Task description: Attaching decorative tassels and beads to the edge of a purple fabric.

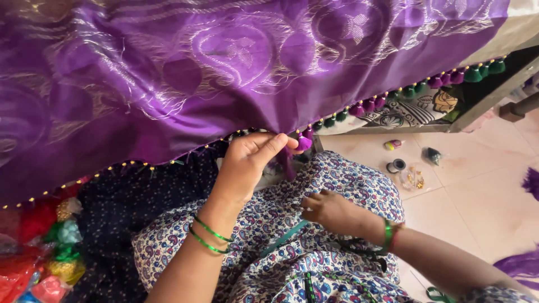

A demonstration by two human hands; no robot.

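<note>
Purple cloth edge pinched by left hand; right hand fingers curled, grasp unclear.

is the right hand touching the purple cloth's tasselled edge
No: the right hand rests low on the patterned lap fabric, apart from the purple cloth, while the left hand pinches its tasselled edge.

You have a purple cloth with woven silver motifs draped overhead, its lower edge hung with purple and green tassels.
</note>
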